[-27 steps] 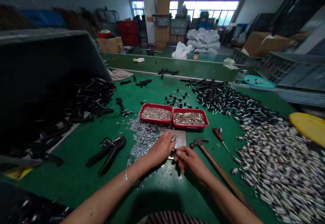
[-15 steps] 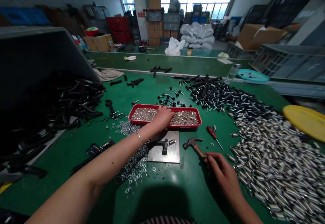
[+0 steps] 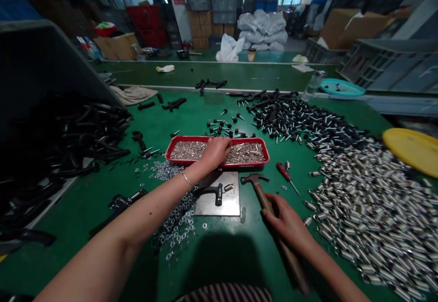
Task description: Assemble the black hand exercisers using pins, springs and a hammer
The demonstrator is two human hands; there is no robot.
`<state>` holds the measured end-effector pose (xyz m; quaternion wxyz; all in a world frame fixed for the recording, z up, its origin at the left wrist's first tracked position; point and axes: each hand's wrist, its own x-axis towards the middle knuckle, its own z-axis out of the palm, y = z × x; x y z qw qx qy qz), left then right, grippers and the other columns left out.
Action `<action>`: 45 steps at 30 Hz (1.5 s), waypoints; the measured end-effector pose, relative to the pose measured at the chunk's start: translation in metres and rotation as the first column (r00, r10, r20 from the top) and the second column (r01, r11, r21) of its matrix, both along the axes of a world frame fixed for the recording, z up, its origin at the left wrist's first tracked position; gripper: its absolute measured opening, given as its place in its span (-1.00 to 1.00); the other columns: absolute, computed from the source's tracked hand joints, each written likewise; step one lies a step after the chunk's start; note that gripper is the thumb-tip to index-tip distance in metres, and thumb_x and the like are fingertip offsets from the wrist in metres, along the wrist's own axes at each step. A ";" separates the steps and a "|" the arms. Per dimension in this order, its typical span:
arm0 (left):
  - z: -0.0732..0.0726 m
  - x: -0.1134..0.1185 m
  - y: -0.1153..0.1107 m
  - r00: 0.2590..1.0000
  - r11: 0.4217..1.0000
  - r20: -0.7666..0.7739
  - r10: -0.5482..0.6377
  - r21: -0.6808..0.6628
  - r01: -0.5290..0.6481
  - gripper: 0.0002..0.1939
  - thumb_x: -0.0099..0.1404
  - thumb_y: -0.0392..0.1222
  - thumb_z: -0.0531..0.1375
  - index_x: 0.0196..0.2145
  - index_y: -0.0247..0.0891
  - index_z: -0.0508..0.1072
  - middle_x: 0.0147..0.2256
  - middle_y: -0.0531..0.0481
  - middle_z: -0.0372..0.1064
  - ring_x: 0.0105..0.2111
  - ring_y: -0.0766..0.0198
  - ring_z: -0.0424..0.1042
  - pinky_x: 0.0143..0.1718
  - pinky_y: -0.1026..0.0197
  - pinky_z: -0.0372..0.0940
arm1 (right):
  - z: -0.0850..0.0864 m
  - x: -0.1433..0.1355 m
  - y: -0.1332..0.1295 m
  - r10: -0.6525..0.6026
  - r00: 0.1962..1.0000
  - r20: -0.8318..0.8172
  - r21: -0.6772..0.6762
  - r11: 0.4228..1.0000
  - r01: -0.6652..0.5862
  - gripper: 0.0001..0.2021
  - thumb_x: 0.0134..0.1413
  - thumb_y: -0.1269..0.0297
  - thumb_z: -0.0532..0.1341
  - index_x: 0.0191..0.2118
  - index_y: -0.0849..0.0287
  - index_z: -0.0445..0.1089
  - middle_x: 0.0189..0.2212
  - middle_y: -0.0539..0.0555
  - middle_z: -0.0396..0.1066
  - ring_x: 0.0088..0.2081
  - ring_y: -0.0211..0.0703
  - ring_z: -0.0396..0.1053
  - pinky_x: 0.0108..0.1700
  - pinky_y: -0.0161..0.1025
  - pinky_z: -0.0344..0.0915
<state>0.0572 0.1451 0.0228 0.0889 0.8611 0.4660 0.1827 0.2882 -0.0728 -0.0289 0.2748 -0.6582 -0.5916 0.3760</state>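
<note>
My left hand (image 3: 216,150) reaches into the red tray (image 3: 216,165) near its middle. Its fingers are curled down among small metal pins (image 3: 249,153), so the tips are hidden. My right hand (image 3: 286,220) has closed round the wooden handle of a claw hammer (image 3: 263,193), whose head lies toward the tray. Between the hands, a metal plate (image 3: 219,210) carries a black T-shaped part (image 3: 218,194) with a coil spring (image 3: 228,187) beside it. A red-handled screwdriver (image 3: 283,171) lies right of the hammer head.
A large heap of springs (image 3: 386,210) covers the right side, with black-headed bolts (image 3: 290,119) behind. Nuts (image 3: 178,215) are scattered left of the plate. At far left, a grey crate (image 3: 65,42) lies tipped, spilling black handles (image 3: 92,133). A yellow lid (image 3: 412,151) sits at right.
My right hand has moved from pinching the handle near the hammer head to a grip farther down it. My left hand stays in the tray; the view has tilted down slightly.
</note>
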 end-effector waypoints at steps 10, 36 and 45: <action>-0.031 -0.064 -0.094 0.851 0.873 0.476 0.221 -0.485 0.045 -0.90 0.25 -0.19 0.25 -0.34 -0.26 0.53 -0.35 0.00 0.53 -0.33 0.23 0.48 -0.24 0.21 0.30 | 0.003 -0.019 0.017 -0.279 0.664 -0.694 -0.432 0.899 -0.073 -0.67 0.16 0.00 0.25 -0.16 0.16 0.31 -0.57 -0.15 0.16 -0.67 -0.43 0.06 -0.70 -0.45 0.09; -0.036 -0.080 -0.129 0.988 0.949 0.099 -0.122 -0.279 0.146 -0.06 0.11 0.05 0.37 0.31 -0.28 0.05 0.14 -0.34 0.25 0.15 -0.17 0.22 0.17 -0.17 0.13 | 0.022 -0.043 0.025 0.236 0.962 0.139 -0.137 0.967 -0.217 -0.58 0.35 -0.05 -0.13 -0.22 0.13 0.31 -0.49 0.05 0.43 -0.48 -0.09 0.38 -0.39 -0.20 0.29; -0.008 -0.197 -0.047 0.855 0.925 0.353 0.380 -0.122 -0.361 -0.53 0.35 -0.11 0.19 0.15 -0.28 0.23 0.06 -0.21 0.34 0.04 0.13 0.36 0.08 0.06 0.26 | -0.002 -0.061 0.040 0.241 0.869 0.432 0.314 0.863 -0.395 -0.59 0.29 0.08 0.11 0.19 0.06 0.23 0.09 0.21 0.31 0.12 0.10 0.29 0.15 0.05 0.25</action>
